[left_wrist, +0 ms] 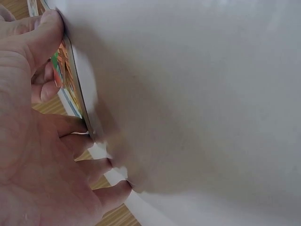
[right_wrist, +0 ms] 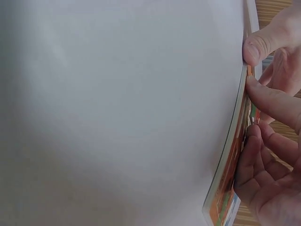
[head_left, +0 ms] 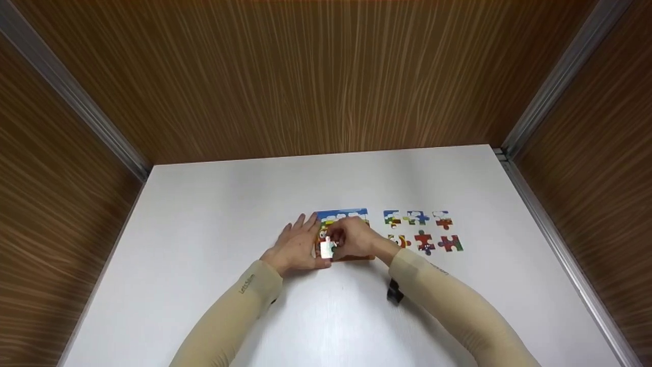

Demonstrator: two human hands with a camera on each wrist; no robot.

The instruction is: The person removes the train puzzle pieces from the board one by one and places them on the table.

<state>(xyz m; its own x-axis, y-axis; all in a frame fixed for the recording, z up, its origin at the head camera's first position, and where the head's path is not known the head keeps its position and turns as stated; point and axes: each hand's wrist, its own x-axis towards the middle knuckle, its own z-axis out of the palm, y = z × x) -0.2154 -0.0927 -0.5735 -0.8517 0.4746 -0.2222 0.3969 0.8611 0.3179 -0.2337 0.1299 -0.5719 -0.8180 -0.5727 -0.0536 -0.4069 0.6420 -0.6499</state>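
Note:
A jigsaw puzzle board [head_left: 333, 213] with a blue top edge and colourful print lies flat on the white table, partly covered by both hands. My left hand [head_left: 295, 247] rests along its left side with fingers extended, the thumb [left_wrist: 49, 26] touching the front edge near the corner. Over the board's lower left part, my right hand [head_left: 356, 237] pinches a jigsaw piece [head_left: 326, 248] whose face is washed out by glare. In the right wrist view, the right thumb [right_wrist: 273, 99] and curled fingers are close above the board; the piece is mostly hidden there.
Loose jigsaw pieces lie in two rows right of the board, among them a blue and white piece [head_left: 416, 217], a red piece [head_left: 424, 240] and a red-purple piece [head_left: 451, 243]. Wood-grain panels [head_left: 326, 76] enclose the table [head_left: 214, 204] at back and sides.

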